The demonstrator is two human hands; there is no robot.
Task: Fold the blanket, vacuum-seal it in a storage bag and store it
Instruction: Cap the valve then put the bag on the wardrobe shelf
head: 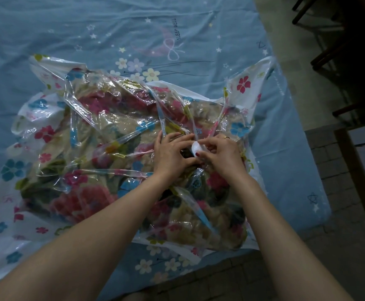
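Both hands work a small white cap on the bag, the blanket inside.

Left of the hands, the clear plastic bag (73, 131), printed with flowers and creased into glossy ridges, sprawls over a blue sheet (90, 29) on the bed; its flat empty edge runs out to the frame's left side. The floral blanket (103, 153) bulges inside it, lumpy, under and left of the hands. The left hand (171, 152) presses curled fingers on the plastic beside the cap (195, 147). The right hand (220, 152) pinches that round cap, touching the left. Right of the hands the bag ends near the bed's edge, then tiled floor (329, 246) and dark wooden furniture legs (357, 174).
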